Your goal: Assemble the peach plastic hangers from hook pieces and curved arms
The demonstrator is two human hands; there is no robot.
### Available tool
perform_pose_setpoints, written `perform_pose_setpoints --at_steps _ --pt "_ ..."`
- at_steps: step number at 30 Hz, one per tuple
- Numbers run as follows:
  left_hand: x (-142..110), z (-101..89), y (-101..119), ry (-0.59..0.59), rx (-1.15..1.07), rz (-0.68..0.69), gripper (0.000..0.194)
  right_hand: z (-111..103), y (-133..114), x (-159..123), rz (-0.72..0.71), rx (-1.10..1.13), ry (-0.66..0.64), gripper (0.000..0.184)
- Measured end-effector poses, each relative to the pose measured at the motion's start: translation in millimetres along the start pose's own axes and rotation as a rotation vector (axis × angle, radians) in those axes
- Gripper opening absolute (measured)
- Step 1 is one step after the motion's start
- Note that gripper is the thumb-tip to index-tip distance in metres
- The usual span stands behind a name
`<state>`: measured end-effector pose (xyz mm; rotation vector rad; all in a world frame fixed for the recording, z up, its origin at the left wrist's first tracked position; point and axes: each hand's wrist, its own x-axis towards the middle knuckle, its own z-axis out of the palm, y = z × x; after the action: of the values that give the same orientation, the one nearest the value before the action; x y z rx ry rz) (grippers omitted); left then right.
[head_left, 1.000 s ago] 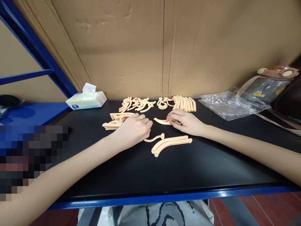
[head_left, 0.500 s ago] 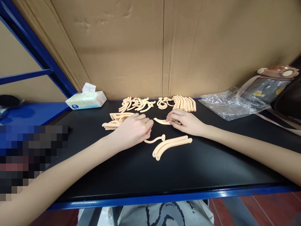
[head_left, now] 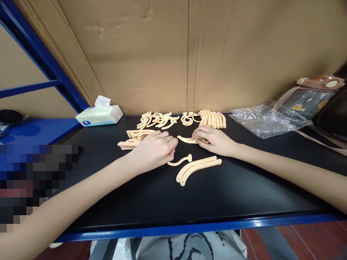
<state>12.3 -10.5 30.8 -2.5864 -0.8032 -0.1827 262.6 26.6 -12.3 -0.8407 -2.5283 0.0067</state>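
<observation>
My left hand (head_left: pixel 158 150) is closed around the near end of a thin, S-shaped beige piece with a round end (head_left: pixel 181 160). Farther right, my right hand (head_left: pixel 213 140) has its fingers bent and closed on a curved beige strip (head_left: pixel 186 140) at the tabletop; its right part is hidden by the fingers. Two long curved beige bars (head_left: pixel 200 168) with holes at their ends lie side by side in front of my hands. Behind my left hand, stacked beige pieces (head_left: pixel 127 143) are partly covered by it.
Along the cardboard wall lie small curved pieces (head_left: pixel 158 120), ring-like pieces (head_left: pixel 187 119) and a row of bars (head_left: pixel 213 119). A tissue box (head_left: pixel 100 115) stands left; a clear plastic bag (head_left: pixel 261 121) and a bottle (head_left: pixel 306 99) are right. The black table has a blue edge (head_left: pixel 200 225).
My left hand has shifted slightly right, with the S-shaped piece. The left ends of the two long bars sit a touch farther right and nearer. My right hand stays in place.
</observation>
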Motion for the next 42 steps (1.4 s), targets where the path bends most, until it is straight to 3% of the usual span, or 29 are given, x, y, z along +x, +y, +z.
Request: perform_pose_setpoints --at_steps 12,23,27,33,42 --pt "-0.2 1.3 -0.3 0.05 -0.001 -0.009 0.012 0.3 0.2 -0.3 0.003 -0.001 0.0 0.02" --pt "1.3 2.6 -1.5 0.162 0.047 -0.035 0.024 -0.6 -0.6 -0.6 -0.004 0.002 0.042 0.022" --pt "1.1 2.9 -0.7 0.177 0.059 -0.036 0.025 -5.7 -5.0 -1.5 -0.066 -0.008 0.094 0.026" --pt "1.1 1.3 0.9 0.193 0.067 -0.028 0.023 -8.8 -11.3 -2.7 -0.216 -0.078 0.071 0.026" --pt "0.9 1.6 1.5 0.222 0.071 0.027 0.023 -4.4 -10.3 -3.5 -0.242 -0.127 0.15 0.019"
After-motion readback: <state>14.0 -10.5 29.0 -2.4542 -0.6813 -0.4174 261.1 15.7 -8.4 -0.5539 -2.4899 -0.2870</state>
